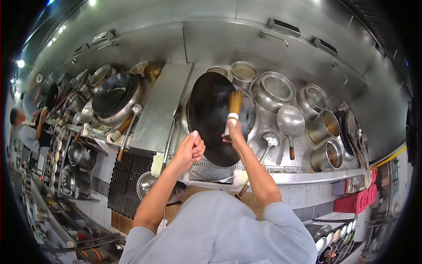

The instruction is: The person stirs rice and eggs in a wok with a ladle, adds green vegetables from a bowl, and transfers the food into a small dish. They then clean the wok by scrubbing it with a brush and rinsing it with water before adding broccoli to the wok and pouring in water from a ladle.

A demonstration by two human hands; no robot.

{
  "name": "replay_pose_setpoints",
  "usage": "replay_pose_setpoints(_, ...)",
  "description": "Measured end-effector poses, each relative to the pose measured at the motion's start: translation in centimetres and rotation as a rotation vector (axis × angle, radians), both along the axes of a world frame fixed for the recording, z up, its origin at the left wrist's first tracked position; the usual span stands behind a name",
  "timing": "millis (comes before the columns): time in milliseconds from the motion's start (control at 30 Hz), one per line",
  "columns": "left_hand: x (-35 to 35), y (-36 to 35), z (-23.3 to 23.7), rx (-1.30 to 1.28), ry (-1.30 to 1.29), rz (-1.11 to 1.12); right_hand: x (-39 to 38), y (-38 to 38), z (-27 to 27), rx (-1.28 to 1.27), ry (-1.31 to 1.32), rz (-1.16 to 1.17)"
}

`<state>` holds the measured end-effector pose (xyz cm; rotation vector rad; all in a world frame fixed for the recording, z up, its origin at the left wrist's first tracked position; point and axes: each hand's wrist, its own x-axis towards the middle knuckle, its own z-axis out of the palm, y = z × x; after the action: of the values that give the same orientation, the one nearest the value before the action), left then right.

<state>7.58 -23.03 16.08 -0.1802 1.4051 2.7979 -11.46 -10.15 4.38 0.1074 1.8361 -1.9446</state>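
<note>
A large black wok (209,101) is tipped up steeply over the stove ring in front of me. My left hand (192,147) is closed at the wok's near left edge, gripping it there; the part inside my fist is hidden. In my right hand (234,132) is a bamboo wok brush (236,103), held by its white-wrapped handle. Its bristles point away from me against the right side of the wok and look slightly blurred. To the right of my right hand, a steel ladle (271,139) rests on the steel counter.
A perforated skimmer (290,121) and lidded steel pots (276,90) stand right of the wok. Open pots (327,154) sit farther right. Leftward are a steel worktop (160,110) and a second wok (115,94). At far left, another person (28,134) works. Wall taps (274,37) project behind.
</note>
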Motion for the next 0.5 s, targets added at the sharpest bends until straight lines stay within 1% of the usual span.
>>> replay_pose_setpoints(67, -0.2, -0.3, 0.0, -0.023, -0.021, -0.041, 3.4, 1.1, 3.1, 0.032, 0.097, 0.311)
replay_pose_setpoints(133, -0.6, -0.6, 0.4, -0.160, 0.017, -0.097, 7.9, 1.9, 3.8, -0.052, 0.354, 0.384)
replay_pose_setpoints(167, -0.5, -0.6, 0.2, -0.181, 0.012, -0.118, 7.6, 2.5, 2.5, -0.135, 0.408, 0.409)
replay_pose_setpoints(200, -0.4, -0.4, 0.1, -0.184, 0.008, -0.128, 4.4, 2.3, -3.1, 0.175, 1.120, 0.171)
replay_pose_setpoints(267, 0.1, 0.3, 0.1, -0.296, 0.012, -0.174, 3.1, 2.6, -2.5, 0.005, 0.025, 0.110)
replay_pose_setpoints(300, 0.1, 0.4, 0.2, -0.287, -0.010, -0.171, 2.9, 2.0, -2.4, -0.073, -0.055, -0.055)
replay_pose_setpoints(333, -0.3, 0.4, 0.5, -0.297, -0.004, -0.181, 3.0, 1.5, -1.2, -0.083, -0.049, -0.066)
replay_pose_setpoints(400, -0.2, 0.9, 0.4, -0.304, -0.011, -0.175, 5.5, 1.7, 3.2, -0.250, 0.004, 0.179)
replay_pose_setpoints(433, -0.3, 1.0, 0.5, -0.301, 0.000, -0.174, 8.1, 1.4, 5.3, -0.168, 0.134, 0.248)
replay_pose_setpoints(467, -0.2, 1.0, 0.6, -0.298, -0.006, -0.178, 10.1, 1.9, 5.8, -0.234, 0.266, 0.309)
replay_pose_setpoints(500, -0.1, 0.8, 0.8, -0.281, -0.017, -0.162, 9.6, 2.6, 3.3, -0.158, 0.268, 0.339)
